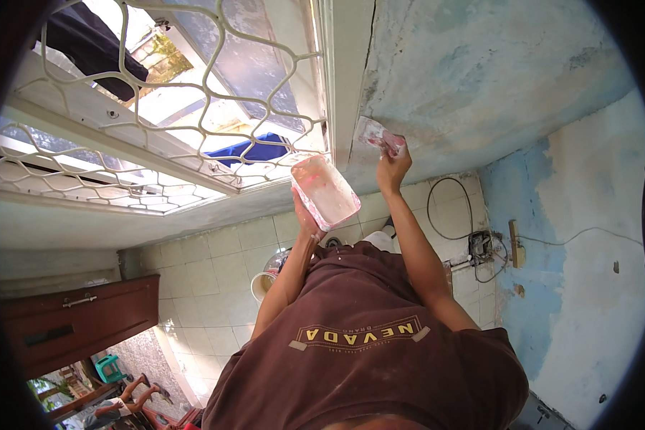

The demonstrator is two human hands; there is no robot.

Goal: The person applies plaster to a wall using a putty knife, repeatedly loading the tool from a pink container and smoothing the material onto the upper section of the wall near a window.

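Observation:
My left hand (307, 216) grips a small rectangular plastic tub (345, 217) from below and the side. The tub is tilted with its mouth upward, smeared with pink and white, and has pale putty inside. My right hand (394, 168) is closed on a flat putty scraper (372, 133) caked with white and pinkish paste. Its blade is at the patchy blue-grey wall (466, 93), just right of the white window frame (344, 79). Whether the blade presses on the wall is hard to tell.
A curved metal grille (208, 86) covers the window at left. On the tiled floor (201, 279) stands a bucket (262, 285) beside my left arm. A cable coil (449, 208) lies to the right. Beyond the brown door (86, 322), a person's legs (132, 398) and a green stool (110, 368) show.

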